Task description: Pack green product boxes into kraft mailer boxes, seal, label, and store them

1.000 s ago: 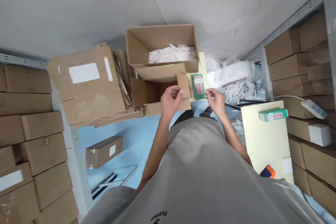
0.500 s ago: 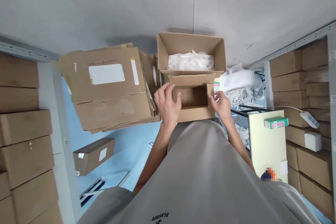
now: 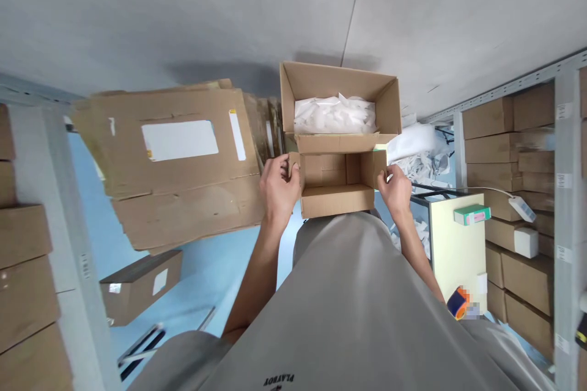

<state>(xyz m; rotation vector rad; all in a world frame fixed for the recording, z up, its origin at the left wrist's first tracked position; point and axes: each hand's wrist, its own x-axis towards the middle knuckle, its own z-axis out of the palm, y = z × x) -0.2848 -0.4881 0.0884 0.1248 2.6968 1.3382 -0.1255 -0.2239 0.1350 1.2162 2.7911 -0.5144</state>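
An open cardboard box (image 3: pixel 337 203) stands right in front of my body, with nothing visible inside it. My left hand (image 3: pixel 280 188) pinches its left flap between thumb and fingers, and that flap is folded outward. On the other side my right hand (image 3: pixel 395 188) grips the right flap, also turned out. The far flap leans toward a larger open carton (image 3: pixel 339 76) behind, which holds white paper-like packing material (image 3: pixel 334 115). A bit of a green and white packet shows behind the right flap.
Flattened cardboard (image 3: pixel 183 189) is stacked to the left. A brown carton (image 3: pixel 142 287) lies lower left on the blue floor. At right are a pale table (image 3: pixel 458 244) with a small green box (image 3: pixel 472 214), a tape roll (image 3: pixel 458 303) and shelves of cartons (image 3: pixel 518 269).
My left hand has closed on the left flap and moved slightly left. My right hand has swung the right flap outward. The box interior shows more openly, and the view has shifted.
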